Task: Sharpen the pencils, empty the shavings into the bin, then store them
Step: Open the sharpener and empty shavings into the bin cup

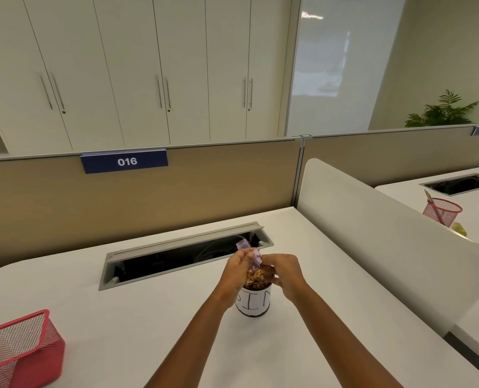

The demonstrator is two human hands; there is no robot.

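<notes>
A small cup labelled as the bin (pixel 253 302) stands on the white desk (pixel 148 317), heaped with brown pencil shavings (pixel 256 277). Both hands meet right above its mouth. My left hand (pixel 237 271) pinches a lilac plastic sharpener (pixel 254 257), whose clear lilac part (pixel 243 244) sticks up past the fingers. My right hand (pixel 284 271) has its fingers curled at the sharpener's other side; whether it grips the sharpener or a separate piece I cannot tell. No pencils show on this desk.
A red mesh holder (pixel 22 351) stands at the desk's near left corner. An open cable tray (pixel 185 256) lies behind the bin. A white divider (pixel 387 242) bounds the right side; beyond it stands another red mesh cup (pixel 443 211) with a pencil.
</notes>
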